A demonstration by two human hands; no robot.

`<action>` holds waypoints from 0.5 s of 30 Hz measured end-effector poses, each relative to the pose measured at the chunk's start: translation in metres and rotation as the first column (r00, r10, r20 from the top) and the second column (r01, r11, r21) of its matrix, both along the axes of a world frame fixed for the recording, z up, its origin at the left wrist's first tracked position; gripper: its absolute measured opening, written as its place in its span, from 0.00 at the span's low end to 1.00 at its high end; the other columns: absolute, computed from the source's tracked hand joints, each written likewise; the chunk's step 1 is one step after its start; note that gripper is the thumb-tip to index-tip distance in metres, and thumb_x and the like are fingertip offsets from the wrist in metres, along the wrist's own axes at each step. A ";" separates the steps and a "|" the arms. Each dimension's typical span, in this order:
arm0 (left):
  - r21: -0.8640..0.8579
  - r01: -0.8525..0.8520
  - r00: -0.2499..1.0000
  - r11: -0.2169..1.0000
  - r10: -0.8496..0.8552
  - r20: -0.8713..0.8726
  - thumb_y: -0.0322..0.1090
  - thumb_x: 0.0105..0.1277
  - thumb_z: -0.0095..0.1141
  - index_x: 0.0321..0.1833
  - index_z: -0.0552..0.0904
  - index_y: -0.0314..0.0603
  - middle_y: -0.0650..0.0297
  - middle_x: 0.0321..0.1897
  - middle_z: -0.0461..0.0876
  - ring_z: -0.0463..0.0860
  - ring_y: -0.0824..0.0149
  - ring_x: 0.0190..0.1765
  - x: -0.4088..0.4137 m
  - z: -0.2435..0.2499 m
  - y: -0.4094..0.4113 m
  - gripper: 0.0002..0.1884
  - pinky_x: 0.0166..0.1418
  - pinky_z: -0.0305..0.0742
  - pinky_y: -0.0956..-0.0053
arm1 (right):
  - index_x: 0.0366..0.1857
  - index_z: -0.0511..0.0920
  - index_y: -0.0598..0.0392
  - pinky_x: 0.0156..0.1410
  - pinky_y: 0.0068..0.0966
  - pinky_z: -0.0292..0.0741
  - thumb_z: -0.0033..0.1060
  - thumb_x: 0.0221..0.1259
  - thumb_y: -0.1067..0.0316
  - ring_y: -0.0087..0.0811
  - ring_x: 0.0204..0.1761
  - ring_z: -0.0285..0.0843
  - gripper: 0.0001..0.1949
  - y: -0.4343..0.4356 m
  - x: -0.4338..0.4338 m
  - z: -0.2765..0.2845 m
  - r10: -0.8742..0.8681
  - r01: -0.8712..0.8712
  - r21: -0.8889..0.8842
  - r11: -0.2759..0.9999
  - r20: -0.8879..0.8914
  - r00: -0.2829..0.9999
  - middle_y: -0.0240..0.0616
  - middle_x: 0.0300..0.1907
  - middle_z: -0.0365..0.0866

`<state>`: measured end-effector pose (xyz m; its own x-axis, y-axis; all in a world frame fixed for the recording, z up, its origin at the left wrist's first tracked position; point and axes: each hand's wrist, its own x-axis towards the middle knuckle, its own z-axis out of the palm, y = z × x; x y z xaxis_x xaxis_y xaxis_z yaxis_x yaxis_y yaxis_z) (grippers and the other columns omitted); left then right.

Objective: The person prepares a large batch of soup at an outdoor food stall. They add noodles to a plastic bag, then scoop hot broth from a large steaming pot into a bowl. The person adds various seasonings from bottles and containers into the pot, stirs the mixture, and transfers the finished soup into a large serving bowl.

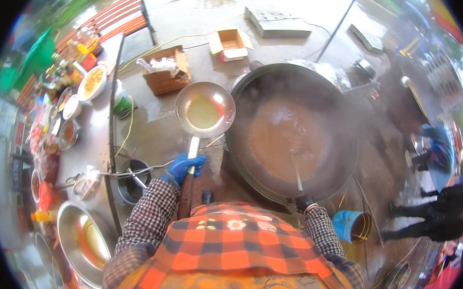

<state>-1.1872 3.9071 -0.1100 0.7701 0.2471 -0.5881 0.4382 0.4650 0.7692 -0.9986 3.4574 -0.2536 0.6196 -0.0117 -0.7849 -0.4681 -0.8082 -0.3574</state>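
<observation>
My left hand (180, 169), in a blue rubber glove, grips the metal shaft of a long-handled pan (204, 132) with a brown wooden handle end. A small pool of yellowish liquid (203, 111) lies in this shallow metal pan, which is held beside the big wok's left rim. My right hand (305, 203), in a dark glove, is closed around the handle of a long utensil (298, 180) at the near rim. The utensil's far end is hidden under brown liquid (285, 136) in the large steaming wok (240, 161).
To my left, a metal table (93, 133) carries bowls, bottles and a large steel basin (69, 213). Cardboard boxes (167, 84) stand beyond the pan. A blue bucket (343, 226) is near my right arm. Cables cross the wet ground. People (442, 210) stand at the right.
</observation>
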 end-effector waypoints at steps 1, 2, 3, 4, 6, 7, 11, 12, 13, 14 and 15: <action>0.009 -0.019 1.000 1.000 0.020 -0.010 0.33 0.62 0.59 0.44 0.79 0.31 0.64 0.24 0.78 0.76 0.73 0.22 -0.008 -0.003 0.001 0.12 0.25 0.72 0.80 | 0.31 0.81 0.57 0.25 0.29 0.71 0.53 0.63 0.54 0.31 0.21 0.76 0.16 0.004 0.000 -0.006 -0.033 0.038 0.085 0.996 -0.061 0.998 0.40 0.24 0.80; 0.017 -0.040 0.999 0.999 0.041 -0.020 0.33 0.62 0.59 0.45 0.79 0.31 0.64 0.24 0.78 0.76 0.73 0.23 -0.017 -0.007 0.002 0.13 0.25 0.72 0.80 | 0.25 0.79 0.55 0.20 0.29 0.67 0.55 0.63 0.53 0.29 0.15 0.69 0.16 0.002 -0.002 -0.009 -0.121 0.145 0.267 0.953 -0.105 0.987 0.35 0.17 0.75; 0.020 -0.058 0.998 0.998 0.059 -0.027 0.33 0.62 0.59 0.45 0.80 0.31 0.65 0.24 0.78 0.76 0.73 0.23 -0.024 -0.010 0.003 0.13 0.26 0.72 0.80 | 0.26 0.78 0.57 0.21 0.29 0.67 0.56 0.62 0.54 0.29 0.15 0.70 0.15 -0.016 -0.004 -0.021 -0.042 0.061 0.269 0.961 -0.077 0.996 0.35 0.17 0.75; 0.004 -0.060 0.998 0.998 0.060 0.026 0.35 0.61 0.60 0.46 0.80 0.33 0.65 0.24 0.78 0.76 0.73 0.25 -0.031 -0.007 0.001 0.14 0.29 0.73 0.80 | 0.26 0.78 0.58 0.21 0.29 0.67 0.58 0.61 0.56 0.30 0.16 0.71 0.15 -0.022 -0.001 -0.034 0.045 -0.030 0.275 0.961 -0.049 0.998 0.36 0.16 0.75; 0.007 -0.114 0.994 0.994 0.114 0.004 0.37 0.59 0.63 0.41 0.81 0.38 0.65 0.24 0.78 0.76 0.73 0.26 -0.058 -0.018 0.001 0.12 0.30 0.72 0.80 | 0.33 0.77 0.61 0.27 0.29 0.71 0.61 0.59 0.60 0.30 0.23 0.75 0.13 0.020 -0.016 0.042 0.171 -0.180 0.228 0.957 0.059 0.983 0.40 0.25 0.78; 0.058 -0.082 0.996 0.995 0.083 -0.013 0.37 0.58 0.64 0.38 0.81 0.40 0.66 0.24 0.78 0.76 0.73 0.26 -0.049 -0.013 -0.005 0.10 0.30 0.72 0.79 | 0.33 0.77 0.61 0.28 0.29 0.71 0.61 0.58 0.61 0.30 0.24 0.75 0.12 0.015 -0.016 0.035 0.192 -0.211 0.208 0.955 0.108 0.975 0.40 0.25 0.78; 0.049 -0.180 0.983 0.982 0.182 -0.030 0.38 0.58 0.63 0.28 0.81 0.37 0.62 0.20 0.78 0.76 0.68 0.22 -0.076 -0.012 -0.017 0.11 0.27 0.72 0.75 | 0.34 0.76 0.61 0.29 0.29 0.72 0.61 0.58 0.61 0.30 0.25 0.75 0.12 0.037 -0.002 0.000 0.319 -0.353 0.136 0.926 0.224 0.921 0.40 0.27 0.78; 0.000 -0.224 0.974 0.975 0.224 -0.023 0.37 0.58 0.63 0.28 0.80 0.37 0.62 0.19 0.78 0.76 0.68 0.21 -0.076 -0.007 -0.020 0.10 0.26 0.71 0.74 | 0.34 0.76 0.61 0.30 0.29 0.72 0.61 0.58 0.61 0.30 0.26 0.75 0.12 0.039 0.000 -0.006 0.310 -0.343 0.097 0.934 0.252 0.917 0.40 0.27 0.78; -0.008 -0.236 0.972 0.972 0.236 -0.001 0.37 0.57 0.64 0.28 0.79 0.37 0.62 0.19 0.76 0.75 0.68 0.20 -0.083 -0.004 -0.024 0.11 0.25 0.71 0.74 | 0.35 0.76 0.61 0.30 0.29 0.72 0.61 0.58 0.61 0.30 0.26 0.75 0.12 0.043 0.005 -0.009 0.325 -0.356 0.069 0.932 0.273 0.905 0.41 0.27 0.78; -0.019 -0.249 0.968 0.968 0.249 0.019 0.38 0.57 0.64 0.28 0.79 0.37 0.63 0.19 0.76 0.74 0.69 0.20 -0.091 -0.008 -0.024 0.11 0.24 0.70 0.75 | 0.35 0.76 0.61 0.30 0.29 0.72 0.61 0.58 0.61 0.30 0.26 0.75 0.12 0.051 0.008 -0.015 0.338 -0.367 0.054 0.929 0.289 0.896 0.41 0.28 0.78; -0.025 -0.261 0.965 0.965 0.261 0.038 0.38 0.57 0.64 0.27 0.78 0.38 0.63 0.19 0.75 0.74 0.69 0.20 -0.095 -0.009 -0.024 0.11 0.24 0.70 0.75 | 0.35 0.76 0.61 0.31 0.29 0.72 0.61 0.58 0.62 0.30 0.27 0.75 0.12 0.060 0.013 -0.018 0.354 -0.385 0.047 0.922 0.301 0.885 0.41 0.28 0.78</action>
<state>-1.2827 3.8828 -0.1192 0.7037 0.4315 -0.5644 0.2684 0.5740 0.7736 -0.9853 3.5178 -0.2717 0.7580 0.3324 -0.5612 -0.0099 -0.8544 -0.5195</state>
